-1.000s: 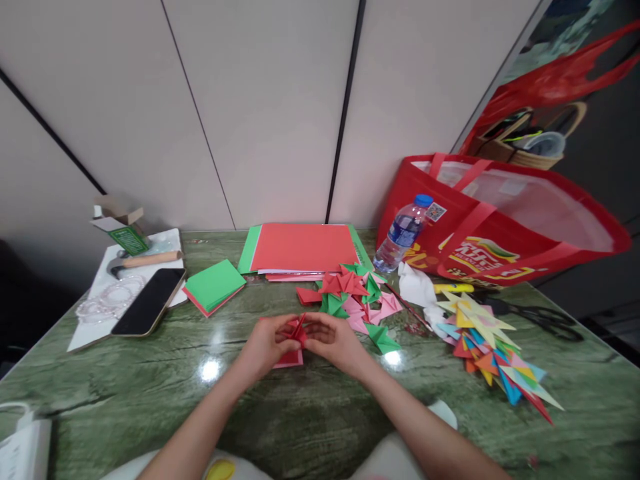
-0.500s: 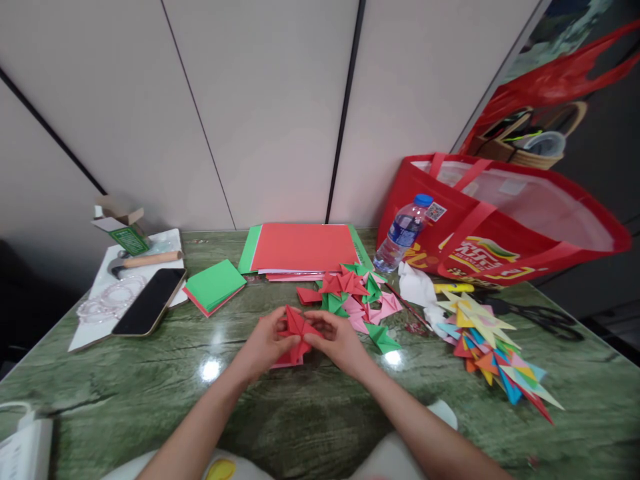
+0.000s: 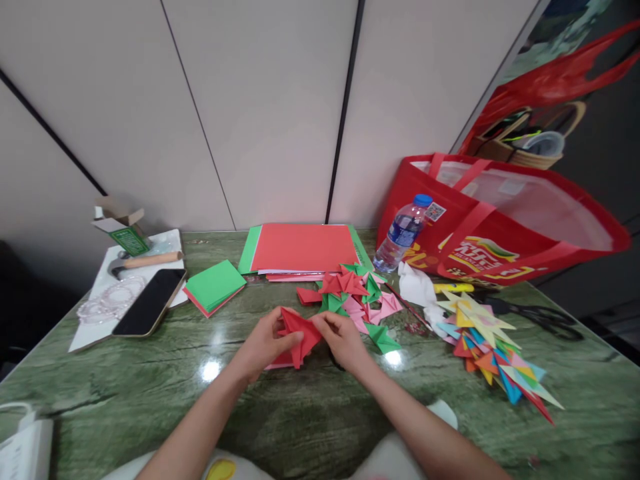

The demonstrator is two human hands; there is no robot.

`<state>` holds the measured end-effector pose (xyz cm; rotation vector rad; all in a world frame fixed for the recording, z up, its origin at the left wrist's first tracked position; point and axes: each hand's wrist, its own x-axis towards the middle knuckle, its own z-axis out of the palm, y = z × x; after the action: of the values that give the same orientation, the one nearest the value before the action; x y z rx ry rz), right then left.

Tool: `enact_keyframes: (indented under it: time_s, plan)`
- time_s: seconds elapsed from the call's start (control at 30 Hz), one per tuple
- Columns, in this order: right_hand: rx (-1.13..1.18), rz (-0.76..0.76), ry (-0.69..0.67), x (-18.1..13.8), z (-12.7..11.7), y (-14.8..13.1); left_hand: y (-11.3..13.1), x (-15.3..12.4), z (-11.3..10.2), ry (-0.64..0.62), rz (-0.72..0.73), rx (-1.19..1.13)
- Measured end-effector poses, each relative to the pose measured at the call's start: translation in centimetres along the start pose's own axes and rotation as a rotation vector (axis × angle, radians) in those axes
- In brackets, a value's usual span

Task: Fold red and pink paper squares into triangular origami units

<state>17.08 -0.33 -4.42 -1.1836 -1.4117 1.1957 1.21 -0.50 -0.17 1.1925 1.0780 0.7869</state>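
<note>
Between my hands is a red folded paper piece [image 3: 306, 337] with pointed corners, held a little above the table. My left hand [image 3: 266, 341] grips its left side, thumb across the front. With thumb and fingertips, my right hand [image 3: 342, 339] pinches its right corner. Beneath my left hand, partly hidden, lies pink and red paper [image 3: 283, 360]. Just beyond my right hand is a pile of folded red, green and pink paper pieces [image 3: 345, 285], and a green folded piece [image 3: 383, 339] lies at its near end.
Paper sheets [image 3: 307, 245] lie along the wall, with green squares [image 3: 216, 285] to the left. Further left are a phone [image 3: 150, 303] and a hammer [image 3: 153, 260]. A bottle [image 3: 404, 233], red bag [image 3: 500, 227], scissors [image 3: 550, 321] and colourful folded paper [image 3: 495, 353] occupy the right.
The red paper piece has turned and its right part is spread wider. My right hand has shifted slightly right, now pinching the corner; my left hand stays nearly in place.
</note>
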Motion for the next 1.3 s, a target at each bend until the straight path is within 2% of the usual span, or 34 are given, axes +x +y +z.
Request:
enact_keyframes:
  time_s: [0.1,0.27,0.5,0.6,0.73,0.9,1.07,1.3]
  plan:
    - [-0.04,0.006,0.022,0.0,-0.1,-0.1,0.0,0.0,0.1,-0.023,-0.008,-0.086]
    - [-0.058,-0.002,-0.021,-0.1,0.0,-0.1,-0.1,0.1,0.2,0.012,-0.016,-0.177]
    - [0.11,0.013,-0.051,-0.2,0.2,0.0,-0.4,0.4,-0.1,0.152,-0.096,-0.263]
    - [0.187,-0.053,-0.105,-0.4,0.3,-0.2,-0.2,0.4,-0.1,0.144,-0.141,-0.349]
    - [0.112,-0.149,-0.154,-0.8,0.3,-0.6,-0.2,0.4,-0.2,0.101,-0.173,-0.373]
    - [0.016,-0.221,-0.113,-0.9,0.1,-0.7,-0.5,0.2,0.1,0.057,-0.17,-0.295]
    - [-0.012,-0.216,-0.065,-0.9,0.2,-0.8,-0.7,0.1,0.6,0.024,-0.118,-0.211]
    - [-0.061,-0.22,-0.021,-0.9,0.2,-0.9,-0.6,0.1,1.2,-0.03,-0.152,-0.268]
